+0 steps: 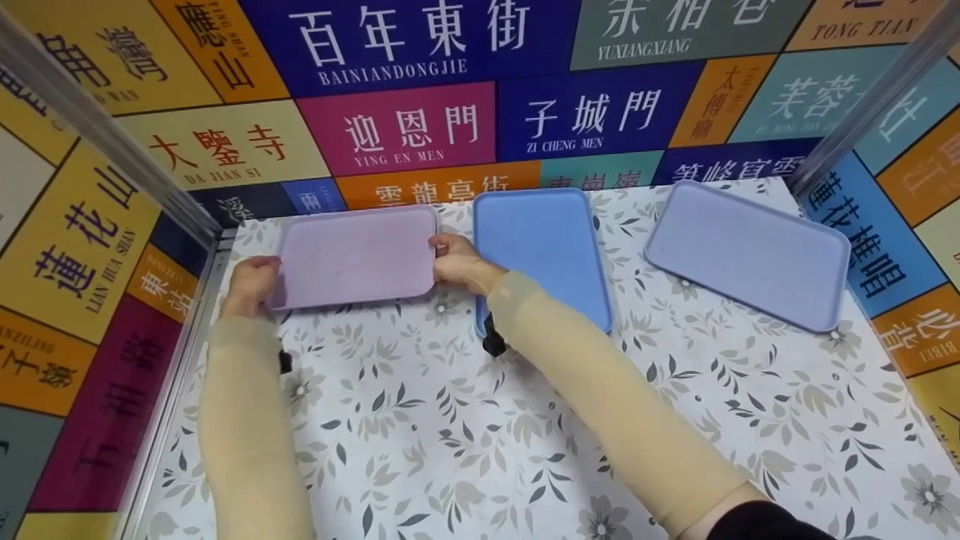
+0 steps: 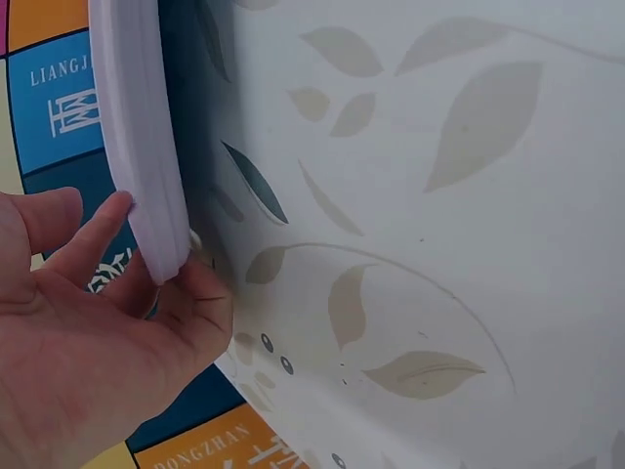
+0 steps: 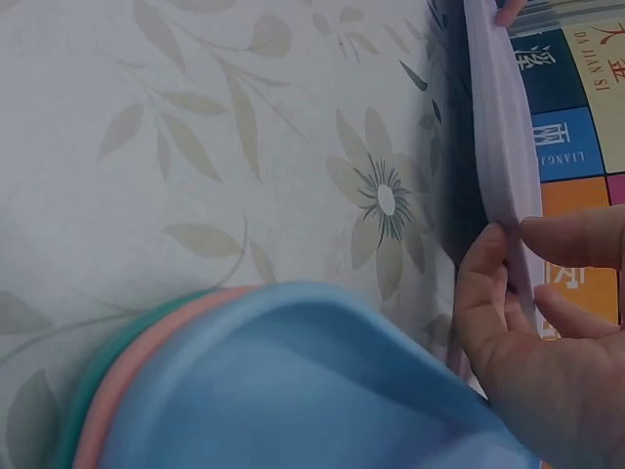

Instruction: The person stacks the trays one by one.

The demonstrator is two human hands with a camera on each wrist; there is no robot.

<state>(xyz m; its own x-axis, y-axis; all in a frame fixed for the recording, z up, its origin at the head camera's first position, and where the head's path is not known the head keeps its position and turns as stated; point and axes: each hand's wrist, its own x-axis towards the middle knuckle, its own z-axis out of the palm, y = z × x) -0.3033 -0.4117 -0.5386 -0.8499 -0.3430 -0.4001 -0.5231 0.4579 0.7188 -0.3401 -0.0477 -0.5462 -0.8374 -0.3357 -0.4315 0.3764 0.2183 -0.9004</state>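
Observation:
A pinkish-lilac rectangular tray (image 1: pixel 356 255) is held level at the back left between both hands. My left hand (image 1: pixel 253 283) grips its left short end; in the left wrist view, fingers of the left hand (image 2: pixel 107 337) lie on both sides of the tray's rim (image 2: pixel 146 127). At the opposite end my right hand (image 1: pixel 461 262) pinches the edge, and the right wrist view shows thumb and fingers of the right hand (image 3: pixel 557 371) around the rim (image 3: pixel 503 127). Shadow under the rim suggests a small gap above the table, but how high I cannot tell.
Just right of the held tray lies a blue tray (image 1: pixel 536 247), stacked over a pink tray (image 3: pixel 146 366) and a green tray (image 3: pixel 88 405). A lavender tray (image 1: pixel 750 255) sits askew at the back right. Sign-covered panels (image 1: pixel 409 127) border the flower-patterned table (image 1: pixel 420 420).

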